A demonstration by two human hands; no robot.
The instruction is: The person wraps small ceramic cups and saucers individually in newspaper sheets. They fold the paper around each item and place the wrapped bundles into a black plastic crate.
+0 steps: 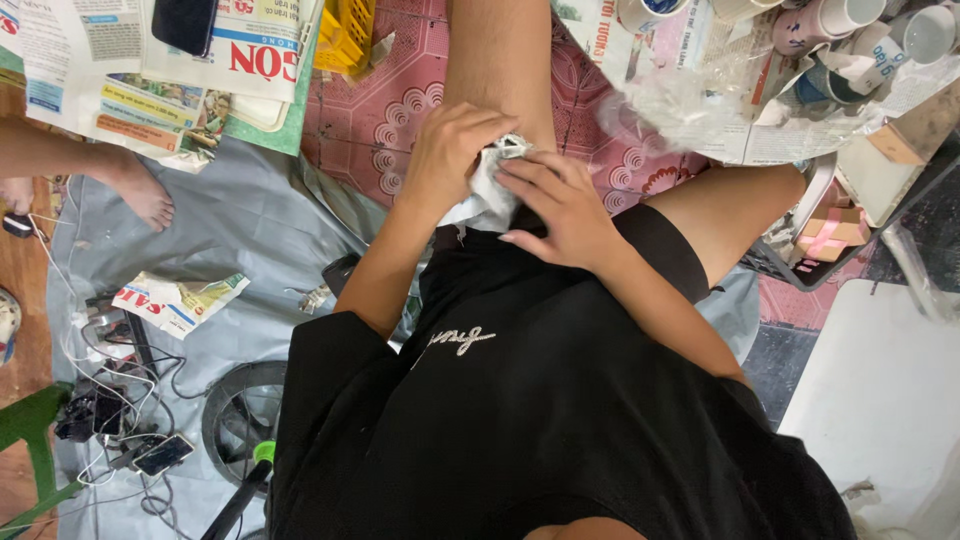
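At far left another person's foot (140,195) rests on the grey sheet (240,230), beside newspapers (150,80). At frame centre, the left hand (455,150) curls shut around a paper-wrapped bundle (490,185) on the lap; the right hand (560,215) presses flat on it, fingers spread. The wrap could tear or slip loose if squeezed unevenly. Mugs (850,35) crowd the upper right, easily knocked.
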